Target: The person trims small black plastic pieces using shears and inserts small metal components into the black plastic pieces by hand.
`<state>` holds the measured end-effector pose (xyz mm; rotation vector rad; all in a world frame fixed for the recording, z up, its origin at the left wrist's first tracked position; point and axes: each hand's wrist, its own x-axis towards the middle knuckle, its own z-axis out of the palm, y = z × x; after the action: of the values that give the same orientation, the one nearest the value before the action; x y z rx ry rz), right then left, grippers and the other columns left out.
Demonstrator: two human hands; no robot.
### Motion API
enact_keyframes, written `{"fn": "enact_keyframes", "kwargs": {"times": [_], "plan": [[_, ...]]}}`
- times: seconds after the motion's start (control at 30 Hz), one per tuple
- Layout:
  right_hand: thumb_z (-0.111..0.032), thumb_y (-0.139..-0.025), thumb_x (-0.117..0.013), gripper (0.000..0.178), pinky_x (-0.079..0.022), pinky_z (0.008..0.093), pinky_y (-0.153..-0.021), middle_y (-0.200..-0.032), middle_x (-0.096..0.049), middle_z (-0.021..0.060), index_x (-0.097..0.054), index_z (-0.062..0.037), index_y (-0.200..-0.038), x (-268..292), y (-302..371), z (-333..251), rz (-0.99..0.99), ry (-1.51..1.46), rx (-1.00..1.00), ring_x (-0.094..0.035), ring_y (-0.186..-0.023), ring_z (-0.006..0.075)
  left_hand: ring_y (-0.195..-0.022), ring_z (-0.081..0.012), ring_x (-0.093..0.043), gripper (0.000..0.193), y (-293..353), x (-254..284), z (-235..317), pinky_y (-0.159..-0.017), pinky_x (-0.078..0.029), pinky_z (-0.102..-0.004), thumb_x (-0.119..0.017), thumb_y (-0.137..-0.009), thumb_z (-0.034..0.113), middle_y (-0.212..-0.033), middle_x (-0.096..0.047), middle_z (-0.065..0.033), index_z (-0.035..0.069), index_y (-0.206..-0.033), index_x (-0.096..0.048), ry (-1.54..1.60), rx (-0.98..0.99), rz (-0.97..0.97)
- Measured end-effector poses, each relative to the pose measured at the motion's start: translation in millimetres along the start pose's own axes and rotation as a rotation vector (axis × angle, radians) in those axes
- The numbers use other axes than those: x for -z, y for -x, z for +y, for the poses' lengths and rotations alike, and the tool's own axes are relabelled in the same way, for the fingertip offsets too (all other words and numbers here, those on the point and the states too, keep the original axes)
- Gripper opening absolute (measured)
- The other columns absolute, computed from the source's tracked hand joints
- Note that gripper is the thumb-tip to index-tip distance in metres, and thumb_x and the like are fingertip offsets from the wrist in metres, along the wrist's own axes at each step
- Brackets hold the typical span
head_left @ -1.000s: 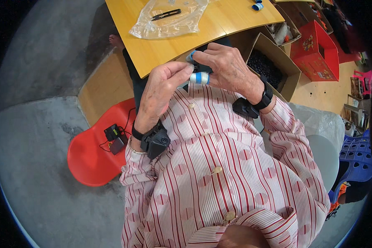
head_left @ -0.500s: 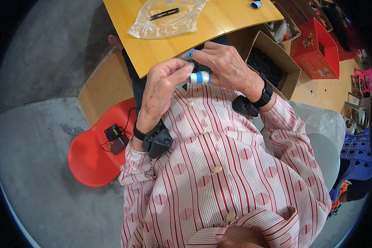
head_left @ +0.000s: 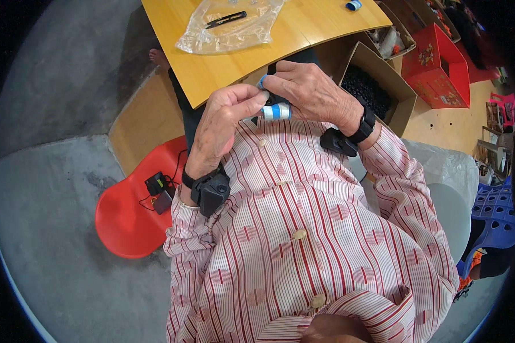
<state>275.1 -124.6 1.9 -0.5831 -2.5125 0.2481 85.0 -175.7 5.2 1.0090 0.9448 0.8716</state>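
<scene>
We are viewing the seated person's two hands meeting over the lap, at the near edge of the tabletop (head_left: 326,24). With the left hand (head_left: 218,123) we are pinching narrowly, thumb against forefinger, on a small dark piece (head_left: 270,101). The right hand (head_left: 319,94) is curling in from the right, its fingers wearing a far wrap (head_left: 262,82) and a near wrap (head_left: 276,111), both blue and white; whether it too is gripping, we cannot be telling, since the fingers are hiding the contact.

In our judgement, we are working well here when we are keeping the left pinch firm but light, bracing both hands close together, and leaving the piece's working side uncovered.

As for position, we are finding the piece at the left fingertips, just to their right, and between the two wraps. Its finer shape is staying too small for us to read.
</scene>
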Motion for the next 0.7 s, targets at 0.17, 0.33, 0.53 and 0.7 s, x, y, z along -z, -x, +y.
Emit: {"fn": "enact_keyframes", "kwargs": {"times": [0.17, 0.33, 0.53, 0.7], "plan": [[-0.023, -0.071, -0.071, 0.025, -0.049, 0.0344, -0.055, -0.064, -0.054, 0.0061, -0.054, -0.0081, -0.083, 4.6, -5.6, -5.7, -0.03, 0.029, -0.049, -0.059, -0.065, 0.0234, -0.071, -0.0073, -0.05, 0.027, 1.7, -1.5, -0.2, -0.067, -0.038, -0.0214, -0.058, -0.087, 0.022, -0.076, -0.058, -0.0009, -0.004, -0.089, -0.063, -0.068, -0.046, 0.051], [-0.024, -0.073, -0.07, 0.026, -0.048, 0.0348, -0.052, -0.063, -0.054, 0.0069, -0.053, -0.0071, -0.084, 1.9, -6.6, -6.0, -0.015, 0.11, -0.08, -0.059, -0.064, 0.0238, -0.063, -0.0076, -0.05, 0.03, 0.4, -6.2, -0.8, -0.059, -0.041, -0.0224, -0.057, -0.087, 0.024, -0.069, -0.058, -0.0014, -0.005, -0.087, -0.063, -0.219, -0.148, 0.203], [-0.024, -0.074, -0.069, 0.029, -0.049, 0.0348, -0.051, -0.065, -0.055, 0.0084, -0.052, -0.0055, -0.088, 8.1, -6.9, -16.1, -0.102, 0.223, -0.111, -0.06, -0.067, 0.025, -0.063, -0.008, -0.051, 0.028, 1.7, -7.1, -0.8, -0.058, -0.041, -0.0231, -0.057, -0.087, 0.021, -0.068, -0.058, -0.0036, -0.006, -0.086, -0.063, -0.238, -0.119, 0.207], [-0.024, -0.074, -0.068, 0.028, -0.05, 0.0364, -0.053, -0.067, -0.056, 0.0084, -0.053, -0.007, -0.09, 13.7, -6.7, -16.9, -0.136, 0.154, -0.132, -0.061, -0.07, 0.0263, -0.063, -0.0075, -0.051, 0.027, 1.8, -6.4, -4.7, -0.057, -0.04, -0.0229, -0.058, -0.086, 0.021, -0.068, -0.059, -0.003, -0.006, -0.086, -0.063, -0.26, -0.146, 0.197]]}}
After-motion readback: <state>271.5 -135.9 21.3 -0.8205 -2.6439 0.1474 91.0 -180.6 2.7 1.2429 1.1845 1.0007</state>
